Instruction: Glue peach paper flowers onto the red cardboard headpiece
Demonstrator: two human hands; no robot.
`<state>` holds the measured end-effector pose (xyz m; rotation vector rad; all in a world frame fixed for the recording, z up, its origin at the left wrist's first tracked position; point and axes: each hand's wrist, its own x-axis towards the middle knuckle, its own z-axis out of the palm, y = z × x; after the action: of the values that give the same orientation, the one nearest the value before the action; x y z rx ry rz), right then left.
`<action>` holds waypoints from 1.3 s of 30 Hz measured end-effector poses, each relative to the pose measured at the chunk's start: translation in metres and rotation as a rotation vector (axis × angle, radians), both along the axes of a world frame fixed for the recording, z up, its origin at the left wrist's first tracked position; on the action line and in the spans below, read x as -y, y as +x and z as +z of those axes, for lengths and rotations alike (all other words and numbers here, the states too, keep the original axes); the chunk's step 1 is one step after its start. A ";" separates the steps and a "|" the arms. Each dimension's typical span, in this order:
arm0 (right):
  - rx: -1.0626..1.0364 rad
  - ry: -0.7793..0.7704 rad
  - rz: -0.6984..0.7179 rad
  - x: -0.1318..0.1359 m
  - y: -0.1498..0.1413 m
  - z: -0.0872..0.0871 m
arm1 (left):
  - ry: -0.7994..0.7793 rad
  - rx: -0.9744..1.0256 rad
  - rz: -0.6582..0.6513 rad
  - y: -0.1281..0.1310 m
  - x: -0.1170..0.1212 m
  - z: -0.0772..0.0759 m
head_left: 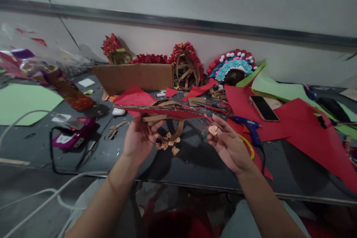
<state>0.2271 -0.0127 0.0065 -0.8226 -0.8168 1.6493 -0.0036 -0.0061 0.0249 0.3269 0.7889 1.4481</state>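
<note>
My left hand is closed around the lower side of a cardboard headpiece, seen nearly edge-on, with a red face and brown strips looped below it. Between the fingertips of my right hand is a small peach paper flower, held near the headpiece's right end and apart from it. Several more peach paper flowers lie on the dark table beneath the headpiece. Close to my right hand rests a blue glue gun.
A phone lies on red paper at the right. At the left are a tilted bottle, a purple power strip and cables. Along the wall stand a cardboard box, red fringed pieces and a decorated headpiece.
</note>
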 end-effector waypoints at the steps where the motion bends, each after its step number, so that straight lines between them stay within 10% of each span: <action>1: -0.008 0.001 -0.006 0.000 0.002 0.001 | 0.009 -0.003 -0.004 0.000 0.000 -0.001; 39: 0.281 0.346 -0.378 -0.020 -0.005 0.011 | -0.009 0.000 -0.005 0.005 0.000 -0.003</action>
<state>0.2218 0.0070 0.0177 -0.9062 -1.0342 1.0374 0.0011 -0.0062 0.0223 0.3217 0.7934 1.4396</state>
